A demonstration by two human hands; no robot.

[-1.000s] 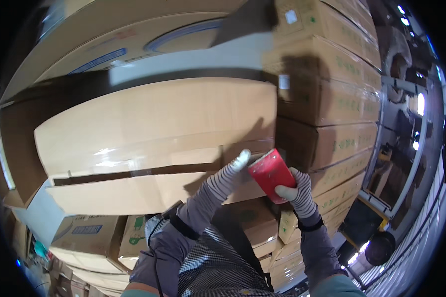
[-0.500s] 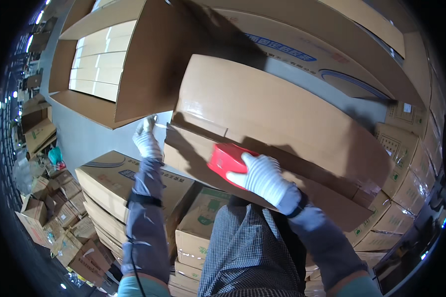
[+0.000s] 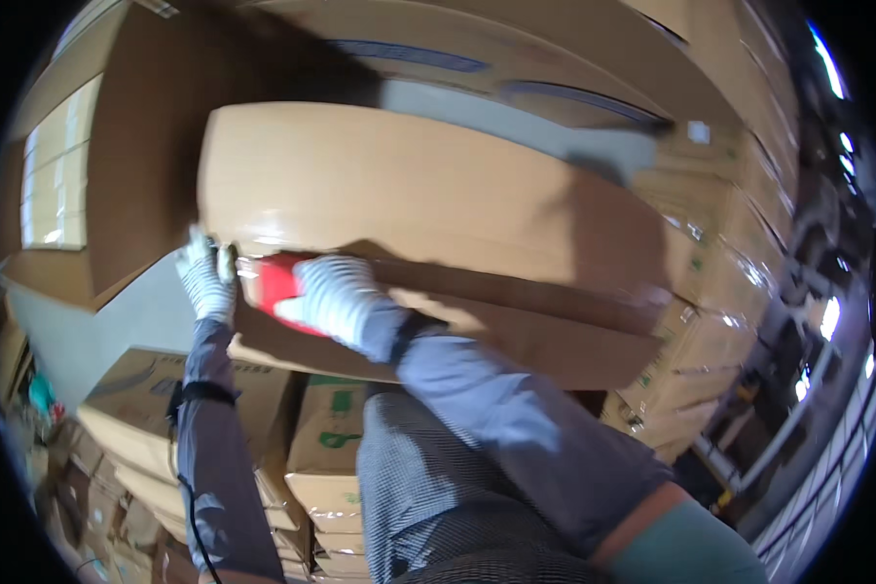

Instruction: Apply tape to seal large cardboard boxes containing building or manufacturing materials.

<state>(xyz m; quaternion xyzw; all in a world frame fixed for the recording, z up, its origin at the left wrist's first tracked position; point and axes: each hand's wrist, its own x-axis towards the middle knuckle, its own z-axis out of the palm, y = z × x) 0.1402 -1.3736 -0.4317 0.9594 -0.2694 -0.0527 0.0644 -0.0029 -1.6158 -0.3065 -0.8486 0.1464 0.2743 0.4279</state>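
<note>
The striped white-gloved right hand is wrapped around a red boxy hand tool, near the left end of a long brown cardboard box. The tool looks stiff, light, maybe slippery; squeeze its wide sides. I can't tell if the striped white-gloved left hand pinches anything

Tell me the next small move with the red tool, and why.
Probably draw the red block-shaped tool rightward along the open seam of the long brown cardboard box: the white-gloved right hand grips it near the seam's left end, the white-gloved left hand is by that end, and the gap runs on rightward.
</note>
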